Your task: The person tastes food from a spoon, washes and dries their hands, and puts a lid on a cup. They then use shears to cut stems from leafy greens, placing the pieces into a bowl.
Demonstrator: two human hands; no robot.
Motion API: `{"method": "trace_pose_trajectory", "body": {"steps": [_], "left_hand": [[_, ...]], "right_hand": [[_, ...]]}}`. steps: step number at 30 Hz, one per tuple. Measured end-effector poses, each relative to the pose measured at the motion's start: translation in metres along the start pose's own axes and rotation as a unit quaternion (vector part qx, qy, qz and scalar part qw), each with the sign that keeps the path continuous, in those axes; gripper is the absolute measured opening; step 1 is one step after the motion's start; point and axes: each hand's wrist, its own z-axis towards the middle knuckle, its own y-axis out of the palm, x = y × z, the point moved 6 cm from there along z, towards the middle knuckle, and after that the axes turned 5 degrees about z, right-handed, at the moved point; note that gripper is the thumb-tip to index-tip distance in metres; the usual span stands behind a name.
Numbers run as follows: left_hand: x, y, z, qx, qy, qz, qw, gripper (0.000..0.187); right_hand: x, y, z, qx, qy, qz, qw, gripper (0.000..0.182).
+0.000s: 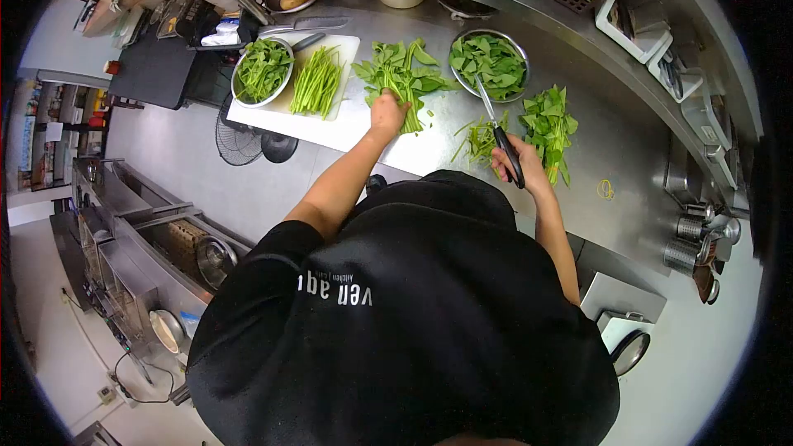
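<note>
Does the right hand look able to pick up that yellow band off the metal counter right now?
Probably not neatly: the right hand is holding scissors. Otherwise little seems in the way; the yellow band lies uncovered, just past the tips of some leafy greens.

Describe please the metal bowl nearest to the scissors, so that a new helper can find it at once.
On the long metal counter, find the right hand holding black-handled scissors. Just beyond it, the blades point to a round metal bowl heaped with broad green leaves. The other bowl of greens is at the white cutting board; this one stands well away from that board.
</note>
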Motion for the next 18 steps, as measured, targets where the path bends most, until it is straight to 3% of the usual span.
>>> {"method": "trace_pose_trajectory", "body": {"steps": [3, 6, 8, 11, 13, 16, 18], "left_hand": [[-0.007, -0.005, -0.002, -0.029, 0.022, 0.01, 0.999, 0.028], [-0.015, -0.018, -0.002, -0.021, -0.019, 0.007, 1.0, 0.022], [-0.028, -0.033, -0.001, 0.081, -0.003, -0.066, 0.995, 0.019], [-0.046, -0.058, -0.001, 0.111, -0.004, -0.163, 0.98, 0.019], [-0.048, -0.074, -0.001, 0.078, -0.032, -0.221, 0.972, 0.013], [-0.038, -0.09, -0.005, -0.016, -0.084, -0.473, 0.877, 0.009], [-0.027, -0.1, -0.006, -0.048, -0.088, -0.522, 0.847, 0.012]], "right_hand": [[0.007, 0.004, 0.003, 0.005, 0.011, 0.025, 1.0, 0.037], [0.016, 0.007, 0.006, -0.006, 0.012, 0.007, 1.0, 0.031], [0.009, 0.01, 0.003, -0.005, 0.007, 0.024, 1.0, 0.029], [0.003, 0.012, 0.003, -0.007, 0.007, 0.047, 0.999, 0.028], [0.004, 0.012, 0.006, -0.003, 0.019, 0.068, 0.997, 0.029], [-0.001, 0.016, 0.01, -0.011, 0.023, 0.066, 0.998, 0.029], [-0.012, 0.022, 0.009, -0.031, 0.01, 0.054, 0.998, 0.029]]}}
